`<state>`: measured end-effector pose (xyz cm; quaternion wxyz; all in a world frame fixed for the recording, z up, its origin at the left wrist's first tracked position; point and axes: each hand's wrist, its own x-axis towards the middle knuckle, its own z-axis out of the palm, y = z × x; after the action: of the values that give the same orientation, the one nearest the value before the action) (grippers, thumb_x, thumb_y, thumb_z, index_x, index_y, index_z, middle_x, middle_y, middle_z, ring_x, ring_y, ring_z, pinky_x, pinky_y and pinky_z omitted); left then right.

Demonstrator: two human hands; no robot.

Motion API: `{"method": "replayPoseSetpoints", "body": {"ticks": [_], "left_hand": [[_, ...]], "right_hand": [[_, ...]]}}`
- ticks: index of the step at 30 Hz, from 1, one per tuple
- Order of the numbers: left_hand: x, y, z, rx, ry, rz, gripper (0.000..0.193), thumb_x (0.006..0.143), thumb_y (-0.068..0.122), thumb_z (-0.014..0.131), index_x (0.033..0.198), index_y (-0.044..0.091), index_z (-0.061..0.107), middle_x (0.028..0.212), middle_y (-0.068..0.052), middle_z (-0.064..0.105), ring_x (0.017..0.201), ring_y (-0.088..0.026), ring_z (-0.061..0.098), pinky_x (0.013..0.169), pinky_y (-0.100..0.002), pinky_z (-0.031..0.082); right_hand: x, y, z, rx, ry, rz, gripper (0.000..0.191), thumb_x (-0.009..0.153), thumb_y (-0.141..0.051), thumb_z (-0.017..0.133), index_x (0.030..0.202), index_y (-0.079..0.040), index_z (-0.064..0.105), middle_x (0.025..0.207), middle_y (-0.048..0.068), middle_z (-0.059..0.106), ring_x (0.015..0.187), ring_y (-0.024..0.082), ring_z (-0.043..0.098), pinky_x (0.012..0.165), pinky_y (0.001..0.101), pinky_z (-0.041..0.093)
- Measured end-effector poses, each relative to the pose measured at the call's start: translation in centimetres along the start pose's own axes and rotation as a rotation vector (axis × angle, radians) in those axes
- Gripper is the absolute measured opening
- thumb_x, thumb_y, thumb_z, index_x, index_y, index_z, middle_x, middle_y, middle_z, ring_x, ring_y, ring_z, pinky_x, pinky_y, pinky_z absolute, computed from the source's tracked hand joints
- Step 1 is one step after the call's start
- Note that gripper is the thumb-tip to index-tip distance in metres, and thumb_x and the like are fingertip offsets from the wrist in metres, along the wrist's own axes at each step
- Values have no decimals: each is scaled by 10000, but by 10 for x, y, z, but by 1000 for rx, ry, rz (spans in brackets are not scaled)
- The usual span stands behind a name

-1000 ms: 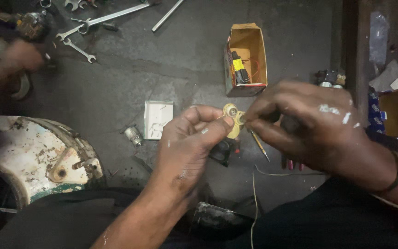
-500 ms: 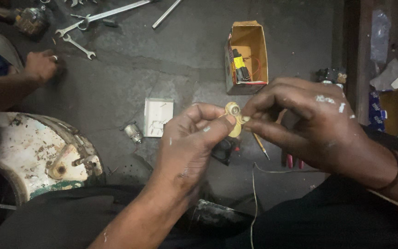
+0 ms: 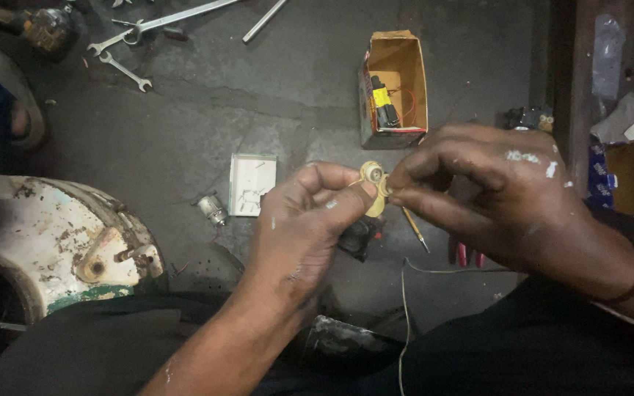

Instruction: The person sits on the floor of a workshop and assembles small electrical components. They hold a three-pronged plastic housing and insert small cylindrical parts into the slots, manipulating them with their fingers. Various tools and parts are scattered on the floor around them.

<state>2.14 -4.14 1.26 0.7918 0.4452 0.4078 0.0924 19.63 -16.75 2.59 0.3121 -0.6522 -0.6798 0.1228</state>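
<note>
At the far left, a white, rust-spotted round metal housing (image 3: 53, 242) lies on the dark grey concrete floor (image 3: 258, 103). Far of it lie two steel open-ended spanners (image 3: 122, 62). Neither is within reach of the hands.

Moving right, a small white square plate (image 3: 252, 183) lies flat, with a small silver cylindrical part (image 3: 213, 209) just beside its left edge.

The left hand (image 3: 306, 227) is closed, thumb and forefinger pinching the small cream-yellow plastic part with a round knob (image 3: 373, 187). The part is held in the air above the floor, at the centre of the scene, between both hands. The right hand (image 3: 493, 194) is also closed, its fingertips meeting the same part from the right; the two hands touch at the part.

For fine work of this kind, the left hand should probably serve as a fixed clamp while the right hand alone turns or presses. A slip would likely drop the part among the clutter below.

Below the hands lie a black object (image 3: 357, 238), a thin yellow-handled tool (image 3: 414, 227) and red-handled pliers (image 3: 467, 255), so the near floor is crowded. The open brown cardboard box (image 3: 398, 66) stands far of the hands, well apart. Open floor lies to the far left of the box. A dark wooden edge (image 3: 563, 88) bounds movement to the right.
</note>
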Motion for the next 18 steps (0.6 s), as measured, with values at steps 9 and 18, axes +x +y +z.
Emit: {"method": "replayPoseSetpoints", "body": {"ticks": [9,18], "left_hand": [[0,-7,1,-55,-57,83,177,871,113,728,1003,0,700,837,-112,741,733,-131,683,644,-274,552],[-3,-5,2,42,-50,95,148,887,122,718,988,16,694,874,-99,761,763,-113,687,672,-264,551]], "right_hand": [[5,-7,-4,-113,-23,47,203,862,-164,790,976,-41,675,904,82,761,806,154,774,599,265,619],[6,-8,-3,-100,-27,37,179,859,-171,793,928,-53,677,859,64,744,767,139,759,570,266,606]]}}
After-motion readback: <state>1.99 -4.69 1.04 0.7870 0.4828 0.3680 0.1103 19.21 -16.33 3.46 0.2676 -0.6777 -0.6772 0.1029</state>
